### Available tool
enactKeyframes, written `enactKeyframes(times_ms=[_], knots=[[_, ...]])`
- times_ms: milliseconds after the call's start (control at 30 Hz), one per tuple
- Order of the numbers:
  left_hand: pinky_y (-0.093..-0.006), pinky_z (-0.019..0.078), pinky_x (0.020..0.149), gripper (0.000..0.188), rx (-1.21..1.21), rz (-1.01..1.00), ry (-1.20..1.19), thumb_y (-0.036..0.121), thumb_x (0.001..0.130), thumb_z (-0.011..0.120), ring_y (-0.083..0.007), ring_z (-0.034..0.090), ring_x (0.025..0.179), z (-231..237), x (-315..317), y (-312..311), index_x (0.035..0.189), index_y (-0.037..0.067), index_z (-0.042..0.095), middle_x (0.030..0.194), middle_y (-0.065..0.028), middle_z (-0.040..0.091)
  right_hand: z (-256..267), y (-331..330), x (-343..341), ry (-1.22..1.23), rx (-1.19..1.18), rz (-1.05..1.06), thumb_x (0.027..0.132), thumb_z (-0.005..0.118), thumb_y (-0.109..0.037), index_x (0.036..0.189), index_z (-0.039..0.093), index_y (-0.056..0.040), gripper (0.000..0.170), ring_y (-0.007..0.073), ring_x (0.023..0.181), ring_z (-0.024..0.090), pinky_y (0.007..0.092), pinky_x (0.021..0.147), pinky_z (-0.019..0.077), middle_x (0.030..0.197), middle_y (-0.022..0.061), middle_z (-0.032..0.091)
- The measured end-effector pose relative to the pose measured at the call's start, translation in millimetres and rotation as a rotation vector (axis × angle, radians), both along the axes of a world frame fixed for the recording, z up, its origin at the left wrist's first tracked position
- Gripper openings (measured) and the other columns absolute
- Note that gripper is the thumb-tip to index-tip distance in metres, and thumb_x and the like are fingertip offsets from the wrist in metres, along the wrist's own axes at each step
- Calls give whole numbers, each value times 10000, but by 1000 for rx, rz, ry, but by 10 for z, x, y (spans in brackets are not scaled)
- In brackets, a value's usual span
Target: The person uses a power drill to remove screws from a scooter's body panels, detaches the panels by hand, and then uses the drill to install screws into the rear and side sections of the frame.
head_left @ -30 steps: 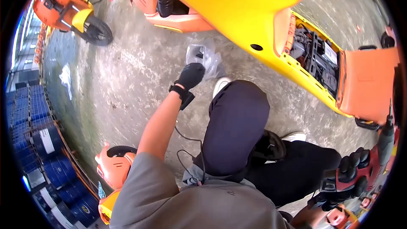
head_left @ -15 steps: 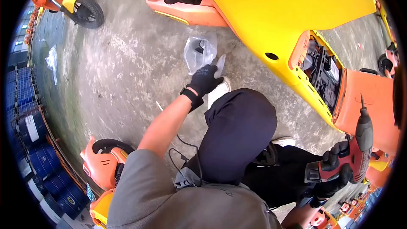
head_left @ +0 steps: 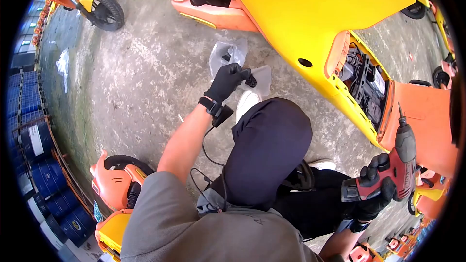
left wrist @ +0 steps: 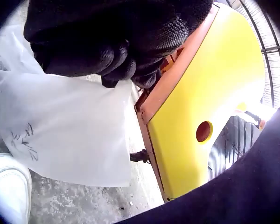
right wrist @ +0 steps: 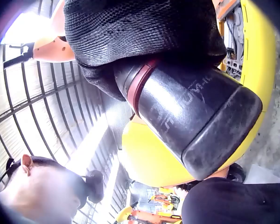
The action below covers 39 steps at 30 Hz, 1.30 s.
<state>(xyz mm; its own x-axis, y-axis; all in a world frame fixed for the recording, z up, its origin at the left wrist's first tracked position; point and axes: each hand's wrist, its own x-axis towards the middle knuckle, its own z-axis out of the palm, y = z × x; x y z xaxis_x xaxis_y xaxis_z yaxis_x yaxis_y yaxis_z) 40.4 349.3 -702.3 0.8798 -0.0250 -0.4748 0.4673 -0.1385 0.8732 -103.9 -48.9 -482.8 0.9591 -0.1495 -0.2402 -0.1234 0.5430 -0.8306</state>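
My left hand (head_left: 224,83), in a black glove, pinches a small translucent plastic bag (head_left: 262,78) with small black pieces (head_left: 251,81) showing near my fingertips. Handwriting shows on this bag (left wrist: 74,133) in the left wrist view, where it hangs below the curled glove fingers (left wrist: 116,65). Behind the hand a larger clear plastic bag (head_left: 218,54) lies on the floor with something dark inside. My right hand (head_left: 374,184), also gloved, grips a red and black cordless driver (head_left: 404,162), its bit pointing up. The right wrist view shows the driver's battery base (right wrist: 200,116) below the glove.
A yellow and orange scooter body (head_left: 291,24) stands ahead, its compartment (head_left: 364,85) open with wiring and parts inside. An orange scooter (head_left: 92,0) is at far left, another (head_left: 116,184) near my left elbow. Blue drums (head_left: 51,179) line the left side. White shoes (head_left: 247,104) are below.
My left hand has moved from the larger bag's opening toward the right, and the small bag now shows in its fingers. The driver in my right hand has come inward from the right edge.
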Motion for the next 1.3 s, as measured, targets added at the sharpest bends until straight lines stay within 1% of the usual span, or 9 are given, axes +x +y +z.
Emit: enactKeyframes(times_ms=[233, 367, 533, 667, 867, 1000, 1100, 1167, 1300], knots=[[-220, 338, 458, 319, 107, 95, -106, 314, 873, 679, -39, 433, 501, -55, -114, 20, 678, 106, 535, 597, 34, 499, -59, -24, 6, 5, 5, 2, 813, 626, -121, 1335, 342, 21, 611, 210, 856, 598, 393, 785, 516, 1163, 185, 518], [-384, 424, 556, 219, 800, 75, -310, 188, 834, 681, -285, 546, 565, -462, -243, 40, 721, 49, 555, 614, -83, 574, -101, -4, 21, 47, -1, -7, 806, 640, -131, 1343, 338, 16, 633, 214, 865, 594, 393, 788, 520, 1152, 189, 527], [-436, 456, 649, 104, 685, 9, -793, 72, 812, 627, -367, 581, 772, 55, -209, -253, 876, 12, 571, 851, -176, 593, -132, -30, 11, 34, 51, 5, 812, 635, -149, 1329, 346, 24, 617, 219, 843, 597, 384, 786, 527, 1125, 194, 543], [-473, 465, 666, 119, 907, -158, -492, 68, 829, 553, -422, 577, 765, -433, -230, -158, 925, 35, 615, 802, -207, 604, -99, -21, 22, 49, -11, 20, 808, 644, -183, 1285, 377, 44, 592, 216, 841, 599, 365, 760, 530, 1086, 191, 546], [-458, 477, 687, 127, 537, -458, -286, 41, 743, 514, -356, 624, 790, -533, 32, -284, 706, 72, 631, 768, -160, 654, -80, 15, -7, 104, -34, -51, 784, 657, -187, 1273, 386, 54, 609, 227, 851, 602, 344, 720, 535, 1041, 188, 547], [-415, 491, 653, 169, 400, -415, -451, 44, 734, 536, -289, 641, 745, -1505, 164, -141, 727, 116, 689, 769, -114, 670, -113, -15, -29, 158, 0, -61, 739, 689, -188, 1235, 427, 62, 615, 249, 801, 609, 365, 719, 533, 1007, 203, 569], [-390, 477, 650, 143, 1204, -876, -618, 129, 807, 579, -256, 638, 739, -2209, 218, 47, 880, 75, 689, 779, -100, 667, -25, 19, -13, 174, -19, -36, 739, 708, -200, 1169, 460, 51, 556, 237, 788, 612, 363, 723, 528, 971, 176, 576], [-438, 502, 670, 216, 974, -357, -521, 217, 860, 534, -331, 654, 790, -2281, 146, -106, 835, 65, 686, 887, -182, 676, 28, 45, 21, 207, -15, -35, 719, 722, -213, 1152, 474, 52, 565, 242, 782, 613, 367, 705, 531, 972, 185, 584], [-436, 513, 691, 276, 1156, -447, -389, 265, 888, 512, -357, 655, 794, -1786, 25, -216, 869, 45, 678, 860, -182, 676, -49, -5, 1, 224, 26, -7, 689, 733, -201, 1162, 478, 61, 598, 253, 765, 621, 360, 670, 533, 975, 206, 596]])
